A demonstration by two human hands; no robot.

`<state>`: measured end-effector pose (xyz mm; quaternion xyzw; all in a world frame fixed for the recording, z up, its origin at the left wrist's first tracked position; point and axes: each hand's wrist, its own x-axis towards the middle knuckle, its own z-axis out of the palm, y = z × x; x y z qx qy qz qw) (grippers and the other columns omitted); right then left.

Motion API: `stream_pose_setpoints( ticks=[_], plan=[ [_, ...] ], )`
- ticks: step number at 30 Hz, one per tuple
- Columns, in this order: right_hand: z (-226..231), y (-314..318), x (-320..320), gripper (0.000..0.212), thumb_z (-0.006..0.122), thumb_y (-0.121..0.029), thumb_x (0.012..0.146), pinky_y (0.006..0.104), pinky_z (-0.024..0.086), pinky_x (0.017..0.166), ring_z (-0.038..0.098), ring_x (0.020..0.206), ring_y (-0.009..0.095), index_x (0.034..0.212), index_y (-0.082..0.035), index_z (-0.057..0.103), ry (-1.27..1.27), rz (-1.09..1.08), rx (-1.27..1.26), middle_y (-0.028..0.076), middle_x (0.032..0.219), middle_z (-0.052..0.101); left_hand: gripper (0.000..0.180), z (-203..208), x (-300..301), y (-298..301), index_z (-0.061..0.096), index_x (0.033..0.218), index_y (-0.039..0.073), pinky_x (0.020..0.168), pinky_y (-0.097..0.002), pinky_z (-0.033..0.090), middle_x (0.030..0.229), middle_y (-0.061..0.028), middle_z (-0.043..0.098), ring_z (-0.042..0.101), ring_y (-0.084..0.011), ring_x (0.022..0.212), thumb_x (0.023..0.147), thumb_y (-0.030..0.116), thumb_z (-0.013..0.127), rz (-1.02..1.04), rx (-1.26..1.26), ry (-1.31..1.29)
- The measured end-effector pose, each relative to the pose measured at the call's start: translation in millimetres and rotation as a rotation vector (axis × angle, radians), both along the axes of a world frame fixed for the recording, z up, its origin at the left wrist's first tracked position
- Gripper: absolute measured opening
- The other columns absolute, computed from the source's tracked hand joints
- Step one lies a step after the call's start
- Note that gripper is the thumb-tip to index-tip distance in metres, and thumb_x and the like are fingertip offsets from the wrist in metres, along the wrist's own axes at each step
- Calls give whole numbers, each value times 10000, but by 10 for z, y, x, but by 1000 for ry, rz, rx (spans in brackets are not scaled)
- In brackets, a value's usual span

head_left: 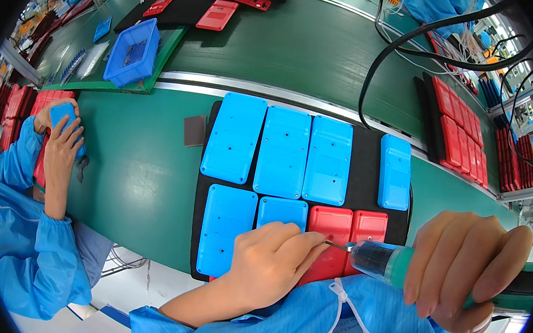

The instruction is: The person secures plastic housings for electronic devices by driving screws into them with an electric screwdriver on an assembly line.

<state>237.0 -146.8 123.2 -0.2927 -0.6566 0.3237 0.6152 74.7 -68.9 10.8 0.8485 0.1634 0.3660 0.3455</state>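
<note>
My right hand [460,266] is wrapped around an electric screwdriver [377,261] with a clear and green nose, held level and pointing left. My left hand [271,262] pinches at the tip of the bit; whatever is between its fingertips is too small to make out. Both hands are above a black mat [364,169] bearing plastic casings. Blue casings [234,138] with screw holes fill its back row, and another blue casing [228,230] lies front left. Beneath the bit are red casings [330,226], partly covered by my hands and the tool.
At left, a co-worker's hands [62,142] hold a blue piece. A blue bin [132,53] of small parts stands back left. Red casings [457,129] lie on another mat at right. Black cables [376,68] hang at upper right. A small dark square [194,131] lies beside my mat.
</note>
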Motion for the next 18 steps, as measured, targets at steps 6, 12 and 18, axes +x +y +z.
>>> stream_pose_setpoints(
  ticks=[6,12,18],
  plan=[
    [34,-66,59,253,640,-81,767,247,515,468,597,495,140,860,-84,406,-20,2,32,47,587,563,164,49,54,-12,631,767,47,390,-276,312,530,-30,451,417,-150,431,627,35,715,-34,38,-16],
    [8,-44,48,257,653,-65,756,256,517,460,604,505,150,856,-83,416,6,39,24,55,589,570,169,47,22,-24,630,771,46,388,-277,315,530,-30,441,418,-154,432,624,31,713,-19,26,13],
    [18,-97,67,245,647,-76,768,262,517,451,594,490,144,845,-76,414,-7,40,-3,47,575,566,185,55,53,-43,629,778,48,388,-282,328,539,-32,444,430,-157,437,614,37,713,-40,86,6]
  ],
)
